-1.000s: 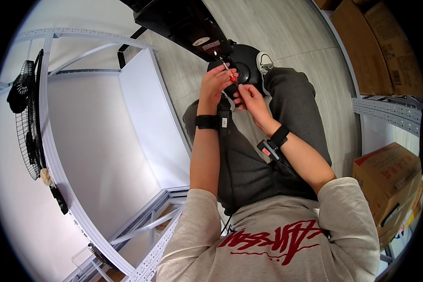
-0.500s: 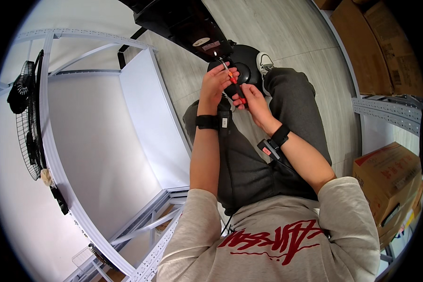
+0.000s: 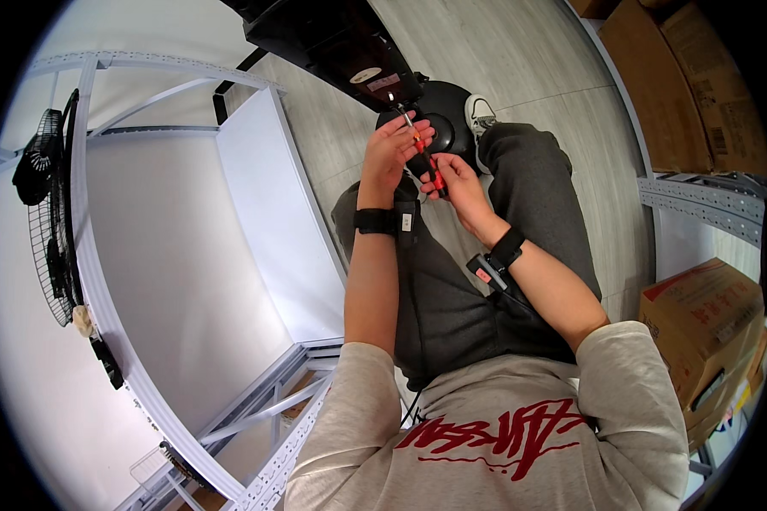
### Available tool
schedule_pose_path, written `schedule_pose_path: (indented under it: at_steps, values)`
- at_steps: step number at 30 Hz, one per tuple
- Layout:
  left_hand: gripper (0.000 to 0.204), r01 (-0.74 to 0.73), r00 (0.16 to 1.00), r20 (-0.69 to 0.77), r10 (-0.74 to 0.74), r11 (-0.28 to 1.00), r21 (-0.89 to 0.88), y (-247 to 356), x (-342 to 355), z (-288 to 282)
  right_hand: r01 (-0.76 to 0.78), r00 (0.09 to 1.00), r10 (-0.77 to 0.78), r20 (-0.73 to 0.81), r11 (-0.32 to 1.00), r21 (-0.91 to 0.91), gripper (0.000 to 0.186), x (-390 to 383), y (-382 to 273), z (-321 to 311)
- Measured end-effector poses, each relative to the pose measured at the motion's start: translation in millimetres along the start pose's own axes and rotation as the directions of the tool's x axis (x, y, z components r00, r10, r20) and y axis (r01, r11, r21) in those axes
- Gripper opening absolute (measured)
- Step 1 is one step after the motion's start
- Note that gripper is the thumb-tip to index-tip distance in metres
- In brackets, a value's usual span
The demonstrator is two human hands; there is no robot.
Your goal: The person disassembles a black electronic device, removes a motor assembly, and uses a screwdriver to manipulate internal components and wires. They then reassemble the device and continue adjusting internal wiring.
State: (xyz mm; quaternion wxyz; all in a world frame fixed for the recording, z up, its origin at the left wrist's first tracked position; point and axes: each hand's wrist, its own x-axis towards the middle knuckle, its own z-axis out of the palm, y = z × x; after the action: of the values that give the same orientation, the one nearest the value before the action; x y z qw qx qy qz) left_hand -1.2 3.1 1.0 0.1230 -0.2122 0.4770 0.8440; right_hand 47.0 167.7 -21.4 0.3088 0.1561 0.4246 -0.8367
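Note:
A screwdriver [image 3: 420, 146] with a red and black handle slants up and left, its metal shaft pointing at the lower end of a black appliance panel [image 3: 341, 64]. My right hand [image 3: 460, 187] is closed around the handle, thumb and fingertips on the grip. Farther up, my left hand [image 3: 386, 153] has the shaft across its loosely bent fingers, steadying it near the panel. Where the tip meets the panel is too small to make out. Under the panel's end is a round black base [image 3: 439, 115], partly covered by my hands.
White metal shelving [image 3: 264, 213] stands at the left, with a black fan with a wire grille [image 3: 51, 204] beyond it. Cardboard boxes [image 3: 707, 324] sit on a rack at the right. My shoe [image 3: 481, 111] rests beside the base on the grey plank floor [image 3: 537, 51].
My right fingers have shifted slightly on the handle, and the handle shows more red, as if turned. My left hand and the panel stay nearly in place.

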Motion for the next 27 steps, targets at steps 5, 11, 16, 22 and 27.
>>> schedule_pose_path:
  at_steps: [5,11,16,22,27]
  values:
    - [0.040,-0.024,0.997,-0.075,0.036,0.987,0.157,-2.8,3.1,-2.5,0.094,0.995,-0.095,0.006,0.979,-0.181,0.031,-1.4,1.3,4.2]
    - [0.037,0.015,0.989,-0.145,0.007,0.989,0.150,-1.1,2.6,3.0,0.087,0.995,-0.094,-0.035,0.982,-0.171,0.035,-0.6,0.8,2.8]
    - [0.035,0.032,0.999,-0.036,-0.029,0.996,0.081,5.8,-4.0,7.0,0.072,0.997,-0.076,-0.020,0.988,-0.139,0.033,0.2,1.2,0.0]
    - [0.035,0.031,0.999,-0.036,-0.030,0.998,0.045,2.6,-2.1,2.0,0.051,0.999,-0.052,-0.003,0.992,-0.118,0.030,-1.2,-1.5,1.6]
    - [0.034,0.034,0.999,-0.036,-0.032,0.998,0.054,0.8,0.7,-0.1,0.063,0.997,-0.068,-0.032,0.985,-0.159,0.027,-1.3,-1.1,2.9]
